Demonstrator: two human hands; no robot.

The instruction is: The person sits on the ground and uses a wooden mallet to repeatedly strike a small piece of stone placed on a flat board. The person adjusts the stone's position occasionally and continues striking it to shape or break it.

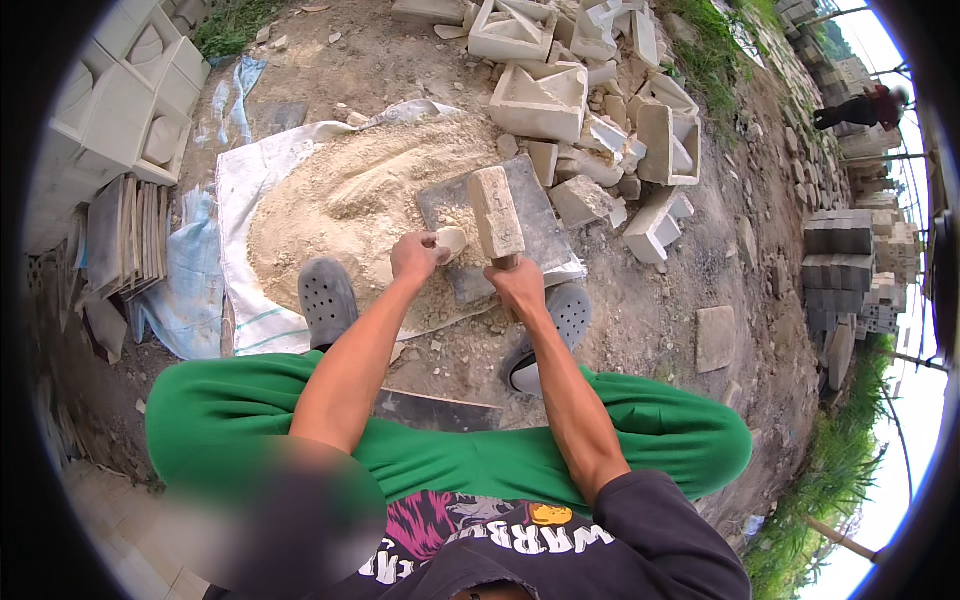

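My right hand (518, 284) is closed round the handle of a mallet with a thick, dusty, block-shaped head (496, 213). The mallet head hangs over a dark flat slab (545, 222). My left hand (415, 258) pinches a pale chunk (453, 240), plaster-like in look, at the slab's left part. Small crumbs lie on the slab around the chunk. A heap of cream-coloured powder and crumbs (330, 200) spreads to the left of and beyond the slab, on a white woven sack sheet (236, 235).
Broken pale box-shaped castings (540, 100) are piled at the far right of the heap. White moulded blocks (120, 60) and thin boards (130, 230) stand at left. Grey block stacks (838, 260) and a distant person (865, 110) are at right. A flat square slab (715, 338) lies on the dirt.
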